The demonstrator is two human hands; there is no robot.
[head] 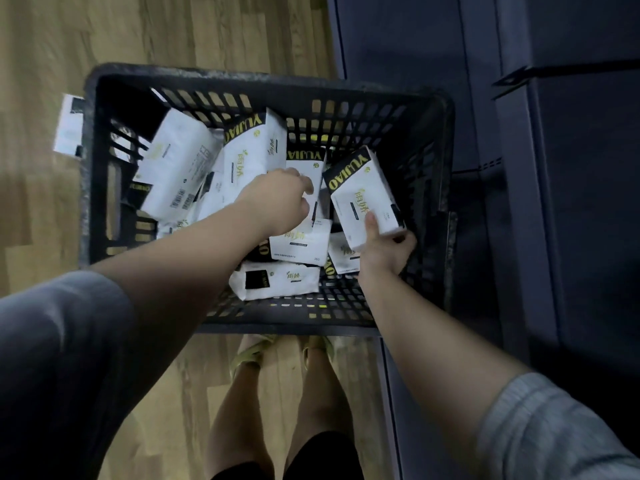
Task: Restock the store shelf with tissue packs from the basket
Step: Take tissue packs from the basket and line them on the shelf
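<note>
Showing wood-grain plank flooring (104, 39) running across the left and lower view. Standing along the right: dark blue-grey metal shelving unit (571, 202), dimly lit. Lying on the floor at left: white paper label (67, 128).

Dim, flat indoor light leaves the right side of the frame nearly black, the wood floor (173, 32) at upper left brightest, edges bowed by the wide lens, and everything softly blurred.

A black slatted basket (93, 161) sits on the floor, holding white tissue packs (180, 161) with black-and-gold bands, jumbled at all angles. One pack (363, 192) is tilted up at the basket's right side.
</note>
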